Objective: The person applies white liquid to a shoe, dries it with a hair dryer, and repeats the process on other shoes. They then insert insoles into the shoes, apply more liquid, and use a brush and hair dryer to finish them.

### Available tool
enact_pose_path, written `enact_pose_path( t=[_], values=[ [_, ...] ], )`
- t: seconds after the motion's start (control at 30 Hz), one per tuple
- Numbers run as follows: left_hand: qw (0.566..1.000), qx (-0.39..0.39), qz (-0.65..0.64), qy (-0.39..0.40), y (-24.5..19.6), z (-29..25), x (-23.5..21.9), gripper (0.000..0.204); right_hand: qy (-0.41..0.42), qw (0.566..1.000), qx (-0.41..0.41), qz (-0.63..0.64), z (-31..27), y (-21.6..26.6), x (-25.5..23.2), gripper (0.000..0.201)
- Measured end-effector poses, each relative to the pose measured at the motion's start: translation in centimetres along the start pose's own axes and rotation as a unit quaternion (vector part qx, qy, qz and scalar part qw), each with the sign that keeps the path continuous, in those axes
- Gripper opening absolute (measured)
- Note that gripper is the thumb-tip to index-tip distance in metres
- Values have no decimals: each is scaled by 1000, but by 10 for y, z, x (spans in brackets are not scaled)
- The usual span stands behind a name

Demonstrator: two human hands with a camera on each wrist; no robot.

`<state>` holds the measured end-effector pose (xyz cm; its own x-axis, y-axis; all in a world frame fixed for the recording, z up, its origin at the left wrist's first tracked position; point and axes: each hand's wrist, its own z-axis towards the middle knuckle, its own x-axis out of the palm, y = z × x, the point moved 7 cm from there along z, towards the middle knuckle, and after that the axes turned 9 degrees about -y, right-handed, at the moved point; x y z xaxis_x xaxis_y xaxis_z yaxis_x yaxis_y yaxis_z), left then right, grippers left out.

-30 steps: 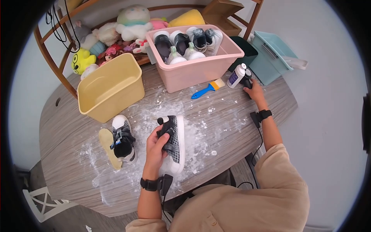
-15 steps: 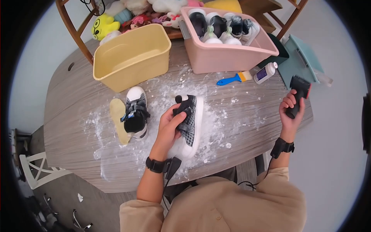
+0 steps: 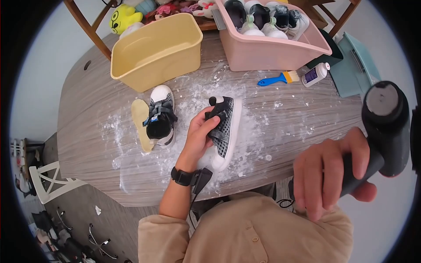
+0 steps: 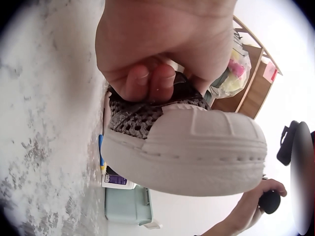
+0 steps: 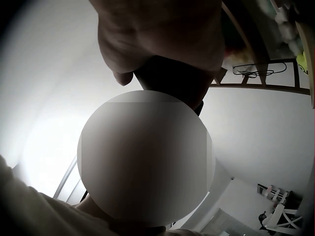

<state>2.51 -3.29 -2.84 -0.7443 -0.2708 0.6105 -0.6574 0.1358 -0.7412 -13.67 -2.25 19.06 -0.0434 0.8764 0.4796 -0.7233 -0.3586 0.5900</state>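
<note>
In the head view the left hand (image 3: 202,133) grips a black-and-white mesh shoe (image 3: 225,128) by its upper, the white sole facing right. The right hand (image 3: 331,173) is raised close to the head camera, fingers curled round the handle of a black handheld device (image 3: 386,127) with a round grey end. The left wrist view shows the shoe's white sole (image 4: 192,157) below the left hand (image 4: 162,44). Left of the held shoe, a matching shoe (image 3: 161,116) stands on the table beside a yellowish insole (image 3: 141,125).
A yellow bin (image 3: 162,65) and a pink bin (image 3: 272,52) of shoes stand at the back. A blue-handled brush (image 3: 274,80) and a white bottle (image 3: 315,74) lie near a teal bin (image 3: 351,74). White powder (image 3: 254,144) covers part of the table (image 3: 96,105).
The right hand has picked up the black device from beside the bottle and brought it up towards the head camera. The left hand keeps its hold on the shoe. The head view has shifted.
</note>
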Motion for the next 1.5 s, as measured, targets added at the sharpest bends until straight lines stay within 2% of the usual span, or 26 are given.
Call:
enact_pose_path(
  t=[0.07,0.17,0.27,0.37,0.47,0.57,0.67,0.87,1.0,1.07,1.17,1.27,1.4,1.5],
  values=[
    [1000,2,-3,-5,-1,-1,3,30,-31,999,-18,6,4,-8,-10,40],
    [1000,6,-2,-5,-2,-2,4,29,-165,985,-46,-7,-6,-15,-34,43],
    [1000,8,4,-4,0,0,-2,29,-285,958,2,-34,-14,-27,-60,47],
    [1000,10,18,-14,1,0,-5,29,-350,932,66,-69,-29,-41,-90,49],
    [999,18,19,-20,1,2,-5,27,-334,938,90,-2,-45,-59,-117,45],
    [999,27,5,-19,4,3,-6,24,-353,928,112,-36,-56,-72,-141,39],
    [999,42,-3,-15,1,4,-8,22,-412,897,129,-97,-72,-79,-159,32],
    [997,37,-56,25,0,-1,1,27,-463,840,160,-232,-83,-78,-168,25],
    [997,18,-63,52,2,-3,8,32,-489,826,215,-181,-90,-88,-169,26],
    [998,25,-17,51,5,-2,7,33,-482,832,208,-180,-89,-89,-170,27],
    [992,44,109,45,9,-1,1,31,-467,840,206,-187,-88,-88,-170,28],
    [984,59,168,27,5,-3,5,23,-462,841,211,-186,-88,-85,-170,26],
    [986,96,132,-18,2,-1,-2,16,-449,850,206,-182,-83,-85,-169,23],
    [985,106,121,-60,1,2,-11,15,-470,824,204,-242,-86,-80,-172,25]
  ],
)
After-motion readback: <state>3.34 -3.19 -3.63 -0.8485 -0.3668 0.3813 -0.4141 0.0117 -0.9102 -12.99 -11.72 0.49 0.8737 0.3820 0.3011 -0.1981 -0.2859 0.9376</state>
